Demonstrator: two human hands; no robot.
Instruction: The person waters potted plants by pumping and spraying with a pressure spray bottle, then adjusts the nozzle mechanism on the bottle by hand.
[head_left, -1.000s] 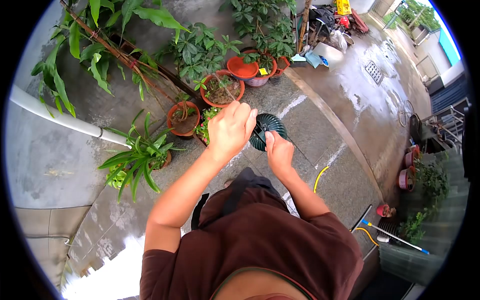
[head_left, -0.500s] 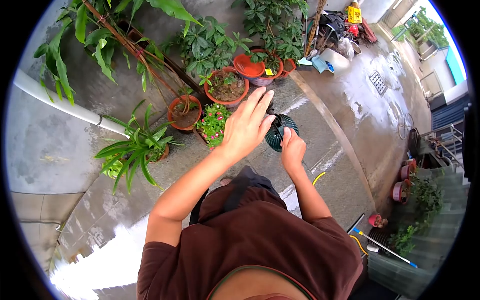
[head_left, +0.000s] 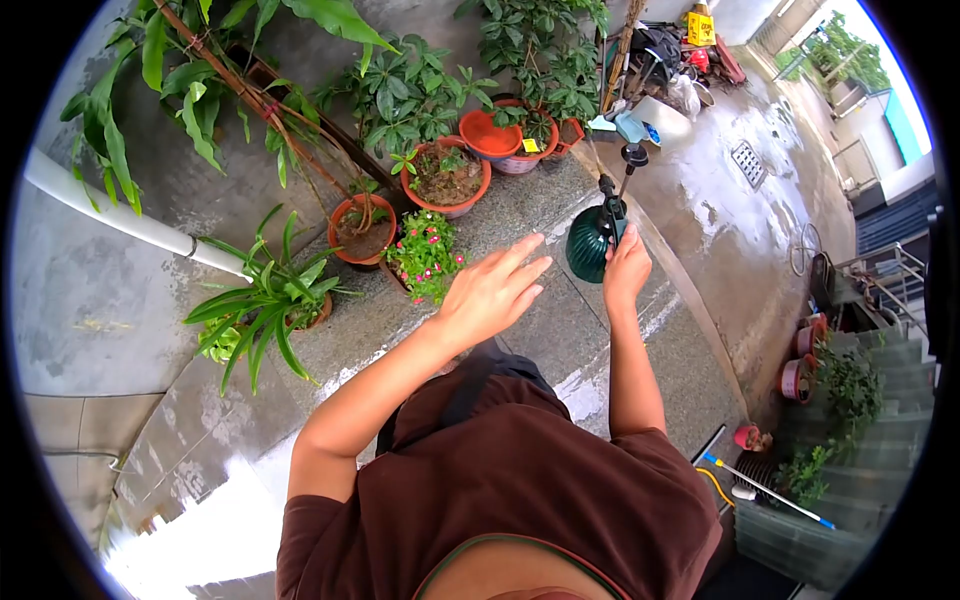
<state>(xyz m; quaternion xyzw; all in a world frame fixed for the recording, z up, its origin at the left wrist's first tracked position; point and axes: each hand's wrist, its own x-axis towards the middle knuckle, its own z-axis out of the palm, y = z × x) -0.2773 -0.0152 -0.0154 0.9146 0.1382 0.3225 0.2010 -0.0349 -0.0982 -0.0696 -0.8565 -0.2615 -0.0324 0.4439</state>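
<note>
A dark green ribbed pump spray bottle (head_left: 588, 246) hangs in front of me, tilted. My right hand (head_left: 627, 268) is closed around the grip at its black head. The pump knob (head_left: 634, 155) stands out on a thin rod beyond the head, and the black nozzle points away from me. To the left, my left hand (head_left: 497, 290) is held in the air with its fingers stretched out and nothing in it. It is apart from the bottle. Beyond it stands a pot of small pink flowers (head_left: 425, 255).
Potted plants line the wall: a long-leaved plant (head_left: 270, 300), a terracotta pot with soil (head_left: 447, 178) and an orange basin (head_left: 490, 135). Piled clutter (head_left: 670, 70) lies at the back. A blue-ended pole (head_left: 770, 492) lies at the right. The paved ground (head_left: 740, 290) is partly wet.
The spray bottle has moved right and away from the left hand, with the right hand on it. Its pump knob now shows clear of the left hand, which has dropped slightly lower.
</note>
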